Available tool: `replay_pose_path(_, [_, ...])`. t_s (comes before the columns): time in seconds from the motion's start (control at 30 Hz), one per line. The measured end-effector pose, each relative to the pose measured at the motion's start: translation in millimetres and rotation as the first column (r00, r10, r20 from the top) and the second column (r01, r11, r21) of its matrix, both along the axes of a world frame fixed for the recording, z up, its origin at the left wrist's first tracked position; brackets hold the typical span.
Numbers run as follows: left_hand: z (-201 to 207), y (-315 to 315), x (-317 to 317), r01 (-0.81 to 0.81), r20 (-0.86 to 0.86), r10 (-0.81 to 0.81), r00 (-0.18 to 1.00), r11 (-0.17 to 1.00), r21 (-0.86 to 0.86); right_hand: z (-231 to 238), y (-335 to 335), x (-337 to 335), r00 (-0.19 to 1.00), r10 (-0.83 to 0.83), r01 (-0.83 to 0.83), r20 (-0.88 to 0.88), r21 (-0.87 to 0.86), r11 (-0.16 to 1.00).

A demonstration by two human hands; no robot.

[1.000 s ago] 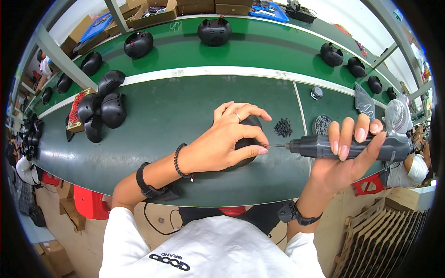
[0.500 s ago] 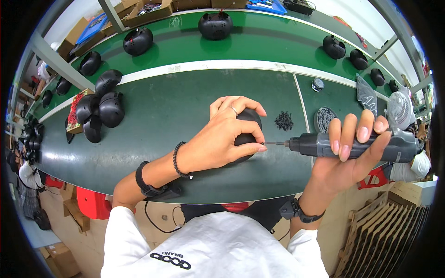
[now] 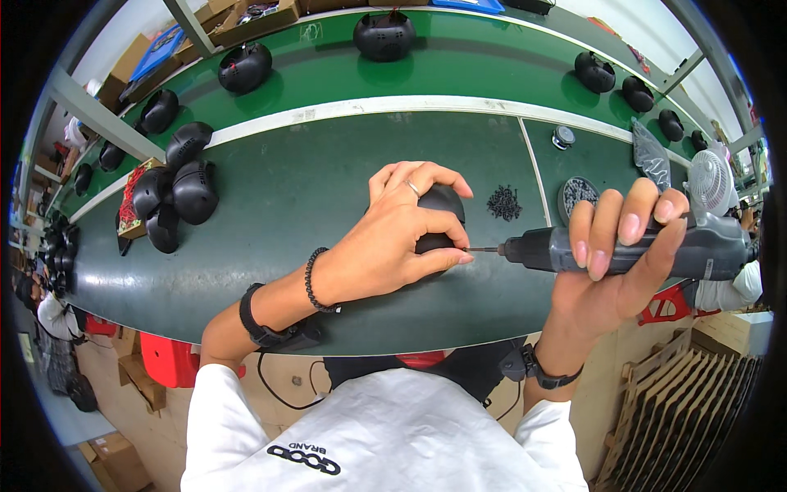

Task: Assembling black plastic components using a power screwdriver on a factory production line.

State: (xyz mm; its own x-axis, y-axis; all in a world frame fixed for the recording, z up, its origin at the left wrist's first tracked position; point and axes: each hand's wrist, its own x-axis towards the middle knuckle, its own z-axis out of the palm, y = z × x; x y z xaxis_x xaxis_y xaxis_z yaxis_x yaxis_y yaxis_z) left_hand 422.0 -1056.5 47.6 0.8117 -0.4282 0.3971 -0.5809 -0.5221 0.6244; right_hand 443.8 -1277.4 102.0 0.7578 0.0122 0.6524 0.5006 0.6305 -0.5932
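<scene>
Left hand [image 3: 402,230] clamped on black shell [image 3: 443,199], between bench's [image 3: 287,180] front and back edges; right hand [image 3: 598,297] gripping screwdriver [image 3: 531,250], bit [image 3: 485,249] at shell's right side. Screwing seemingly unfinished; loose screws [image 3: 503,202] heaped nearby.

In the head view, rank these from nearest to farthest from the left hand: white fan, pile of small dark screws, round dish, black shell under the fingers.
From the left hand:
1. Black shell: under the hand, touching it.
2. Dark screws: just to its right.
3. Round dish: right, past the pile.
4. White fan: far right.
</scene>
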Motion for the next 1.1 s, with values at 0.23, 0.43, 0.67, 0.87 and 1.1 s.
replay_pose_path(0.23, [1.4,-4.0,-1.5,0.025,0.043,-0.026,0.999,0.999,0.025,12.3,4.5,-1.9,0.997,0.058,-0.048,0.059,-0.162,0.986])
replay_pose_path(0.43, [3.2,1.5,-1.6,-0.015,0.019,0.013,1.000,0.994,0.112,11.6,6.4,-1.7,0.994,0.069,-0.054,0.082,-0.167,0.985])
replay_pose_path(0.67, [8.9,10.7,1.3,0.020,-0.012,-0.018,1.000,0.982,0.189,2.7,17.7,-4.6,1.000,0.005,-0.001,0.019,-0.203,0.979])
replay_pose_path(0.87, [12.0,13.0,1.1,0.036,-0.046,-0.027,0.999,0.980,0.195,-3.7,24.1,-8.1,1.000,-0.023,0.022,-0.003,-0.210,0.977])
replay_pose_path(1.1, [10.5,13.2,3.5,0.026,-0.038,-0.020,0.999,0.981,0.191,-21.7,39.3,-10.3,0.996,0.009,-0.019,-0.084,-0.119,0.993])
